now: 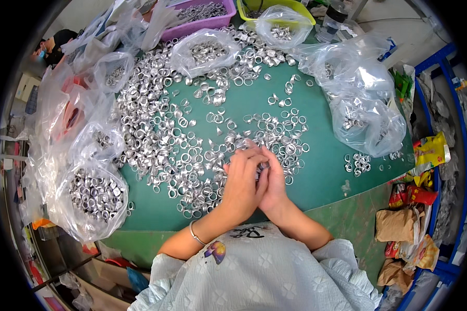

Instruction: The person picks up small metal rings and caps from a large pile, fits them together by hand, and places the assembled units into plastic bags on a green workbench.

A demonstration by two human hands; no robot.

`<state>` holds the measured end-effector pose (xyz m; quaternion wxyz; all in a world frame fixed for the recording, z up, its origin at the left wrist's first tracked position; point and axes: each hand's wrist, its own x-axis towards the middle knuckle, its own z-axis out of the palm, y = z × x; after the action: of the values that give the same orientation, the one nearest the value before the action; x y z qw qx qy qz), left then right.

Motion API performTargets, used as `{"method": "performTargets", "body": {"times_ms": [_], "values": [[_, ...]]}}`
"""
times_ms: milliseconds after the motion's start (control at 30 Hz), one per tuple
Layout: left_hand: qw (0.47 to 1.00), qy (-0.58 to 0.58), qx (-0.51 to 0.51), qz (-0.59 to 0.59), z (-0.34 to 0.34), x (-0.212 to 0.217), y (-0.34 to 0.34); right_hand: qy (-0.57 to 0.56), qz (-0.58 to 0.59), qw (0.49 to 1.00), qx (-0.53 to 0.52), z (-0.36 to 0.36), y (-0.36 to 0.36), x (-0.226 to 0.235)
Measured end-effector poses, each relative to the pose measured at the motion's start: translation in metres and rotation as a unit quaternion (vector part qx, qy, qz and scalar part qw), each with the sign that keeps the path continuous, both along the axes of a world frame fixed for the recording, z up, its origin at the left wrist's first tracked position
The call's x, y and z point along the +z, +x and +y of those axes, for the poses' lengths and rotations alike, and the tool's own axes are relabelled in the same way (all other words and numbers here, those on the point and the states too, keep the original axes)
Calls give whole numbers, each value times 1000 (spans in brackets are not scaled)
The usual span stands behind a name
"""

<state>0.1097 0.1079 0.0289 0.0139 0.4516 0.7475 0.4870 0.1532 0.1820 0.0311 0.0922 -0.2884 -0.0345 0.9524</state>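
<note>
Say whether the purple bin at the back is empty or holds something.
It holds something: small grey metal pieces are heaped inside the purple bin. Exactly how deep, I cannot tell.

rings (145, 124): on tbl (319, 166), ctr+L | bags (366, 96): L, R & far | tubs (208, 25): behind far bags

Silver metal pieces (263, 167) cupped between left hand (241, 173) and right hand (275, 181) lie mostly hidden.
The top edge crops a purple bin (218, 23) and a lime-green bin (303, 10).
</note>
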Motion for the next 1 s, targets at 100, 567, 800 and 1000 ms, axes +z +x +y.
{"method": "performTargets", "body": {"times_ms": [100, 567, 800, 1000], "values": [[1000, 5, -28, -5, 12, -2, 14, 56, 17, 998, -22, 14, 12, -18], [957, 242, 30, -159, -16, 16, -19, 44, -16, 958, -283, 158, 94, -32], [961, 85, 71, -254, -52, -15, -42, 371, -147, 867, -300, 335, 108, -48], [987, -68, 76, -121, -62, -17, -31, 557, -286, 752, -206, 280, 77, -35]]}}
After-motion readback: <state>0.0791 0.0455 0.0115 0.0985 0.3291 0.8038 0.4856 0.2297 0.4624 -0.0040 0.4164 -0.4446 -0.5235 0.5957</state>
